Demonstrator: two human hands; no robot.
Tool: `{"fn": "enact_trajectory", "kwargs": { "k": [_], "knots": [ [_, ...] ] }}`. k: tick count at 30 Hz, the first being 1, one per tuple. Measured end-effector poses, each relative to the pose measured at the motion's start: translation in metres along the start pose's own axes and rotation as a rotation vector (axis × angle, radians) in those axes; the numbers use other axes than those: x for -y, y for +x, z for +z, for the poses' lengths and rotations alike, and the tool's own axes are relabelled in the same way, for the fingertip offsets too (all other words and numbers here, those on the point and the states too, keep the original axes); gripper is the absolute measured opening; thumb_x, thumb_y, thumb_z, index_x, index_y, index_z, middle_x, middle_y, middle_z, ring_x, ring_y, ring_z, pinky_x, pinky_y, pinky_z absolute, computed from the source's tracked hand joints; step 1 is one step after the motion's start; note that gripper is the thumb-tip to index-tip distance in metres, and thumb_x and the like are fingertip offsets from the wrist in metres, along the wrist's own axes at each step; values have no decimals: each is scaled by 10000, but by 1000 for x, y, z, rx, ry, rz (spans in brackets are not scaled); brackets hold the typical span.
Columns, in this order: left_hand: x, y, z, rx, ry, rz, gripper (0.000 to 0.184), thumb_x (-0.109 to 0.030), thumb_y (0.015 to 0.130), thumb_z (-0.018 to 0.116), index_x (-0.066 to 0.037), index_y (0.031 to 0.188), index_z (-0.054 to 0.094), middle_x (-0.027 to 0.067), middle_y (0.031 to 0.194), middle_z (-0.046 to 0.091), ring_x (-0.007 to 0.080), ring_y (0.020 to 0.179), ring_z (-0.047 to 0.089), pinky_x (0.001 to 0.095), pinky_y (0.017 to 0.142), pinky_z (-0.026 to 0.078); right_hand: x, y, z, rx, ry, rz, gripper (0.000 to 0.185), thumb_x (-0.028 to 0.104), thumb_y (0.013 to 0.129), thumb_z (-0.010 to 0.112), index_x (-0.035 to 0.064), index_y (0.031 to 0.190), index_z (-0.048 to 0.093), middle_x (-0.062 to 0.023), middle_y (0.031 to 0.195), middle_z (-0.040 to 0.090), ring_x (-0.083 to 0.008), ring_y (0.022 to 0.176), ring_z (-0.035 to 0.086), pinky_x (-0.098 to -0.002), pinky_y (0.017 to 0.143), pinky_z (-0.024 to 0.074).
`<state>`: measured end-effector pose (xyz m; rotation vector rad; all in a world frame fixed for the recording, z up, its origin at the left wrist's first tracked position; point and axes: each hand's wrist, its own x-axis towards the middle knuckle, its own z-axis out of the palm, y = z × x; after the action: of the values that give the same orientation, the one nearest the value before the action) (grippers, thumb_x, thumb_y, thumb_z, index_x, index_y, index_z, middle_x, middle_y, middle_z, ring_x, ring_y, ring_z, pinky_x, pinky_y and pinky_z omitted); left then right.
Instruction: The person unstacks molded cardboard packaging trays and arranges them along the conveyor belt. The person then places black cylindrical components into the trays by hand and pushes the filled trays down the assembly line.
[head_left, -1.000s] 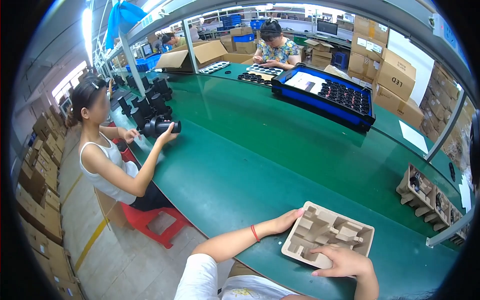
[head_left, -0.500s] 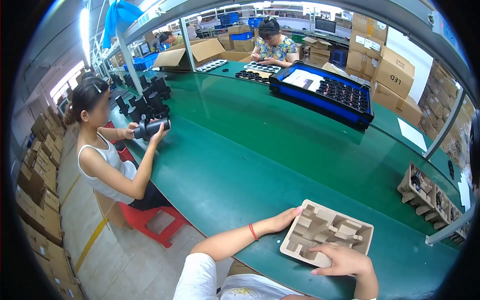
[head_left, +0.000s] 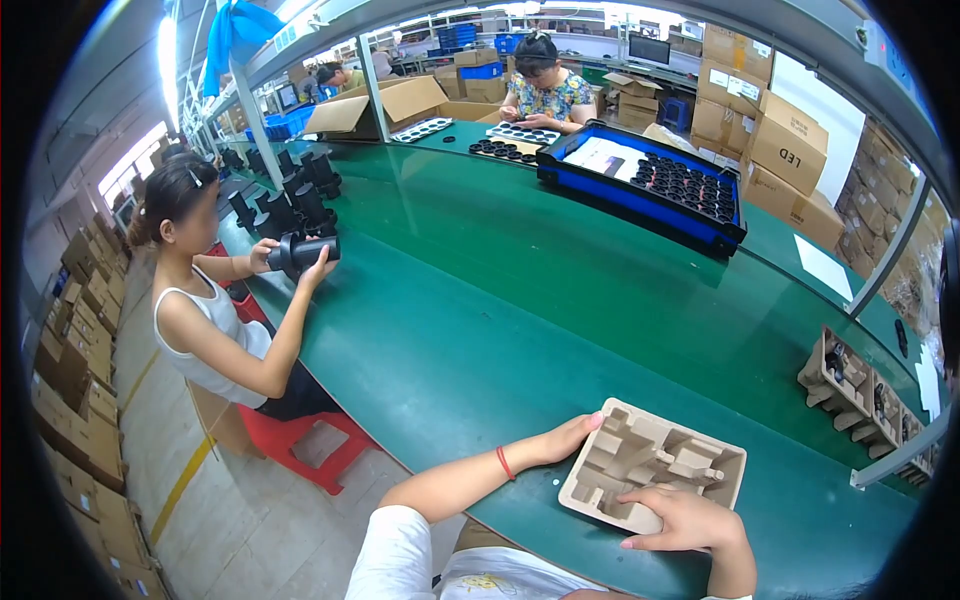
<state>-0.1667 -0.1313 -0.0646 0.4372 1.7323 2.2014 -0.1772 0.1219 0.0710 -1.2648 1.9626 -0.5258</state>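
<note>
A moulded pulp tray with shaped hollows lies at the bench's near edge, and no part sits in its compartments. My left hand holds the tray's upper left side, its fingers partly hidden by the rim. Over the near rim is my right hand, fingers reaching into the tray and thumb outside against the front wall. A red cord circles my left wrist.
To the left, a co-worker on a red stool holds a black cylindrical part. More black parts stand beyond. A blue crate of black rings is at the far side. Filled pulp trays line the right, near a metal post.
My hands and the pulp tray stay practically where they were. The co-worker on the left has turned the black cylindrical part slightly.
</note>
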Motion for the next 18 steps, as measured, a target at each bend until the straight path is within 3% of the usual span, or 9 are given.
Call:
{"fn": "enact_trajectory", "kwargs": {
  "k": [18],
  "knots": [
    [1,1,-3,-5,2,8,828,-655,938,231,38,1348,423,171,1318,508,232,1214,488,358,1027,385,-4,3,-1,10,6,14,710,515,801,650,64,1321,475,-248,1133,571,-372,1099,530,-395,943,425]
  ]
}}
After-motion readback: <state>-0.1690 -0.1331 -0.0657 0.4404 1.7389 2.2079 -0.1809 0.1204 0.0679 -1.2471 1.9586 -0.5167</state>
